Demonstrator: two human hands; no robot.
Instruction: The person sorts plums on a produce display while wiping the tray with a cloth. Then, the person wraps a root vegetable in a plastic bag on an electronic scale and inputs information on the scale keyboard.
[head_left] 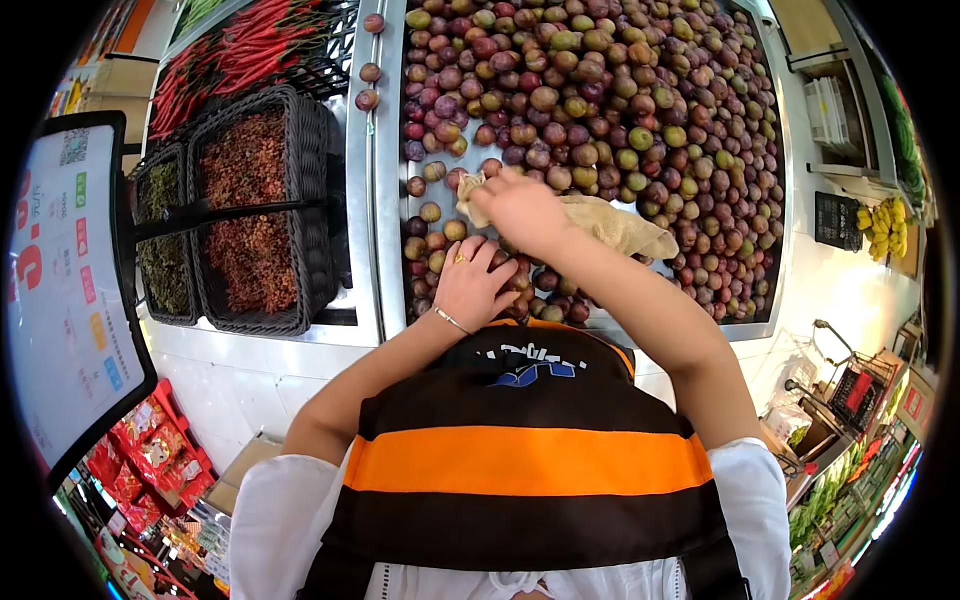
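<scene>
Purple-red and greenish plums (600, 90) fill a metal display bin, heaped at the back and right and sparser at the front left. My right hand (525, 212) is closed on a beige cloth (620, 228), which trails to the right over the plums. One end of the cloth pokes out left of my fingers. Close below it, my left hand (473, 287) rests on plums at the bin's front left, fingers spread. It wears a ring and a bracelet. Whether a plum lies under the left palm is hidden.
Left of the bin are red chilies (250, 45) and black baskets (320, 235) of dried reddish and green spices. Three plums sit on the metal ledge (362, 150). A price screen (75, 290) stands far left. Bananas (885, 228) and a shopping cart (850, 385) are at right.
</scene>
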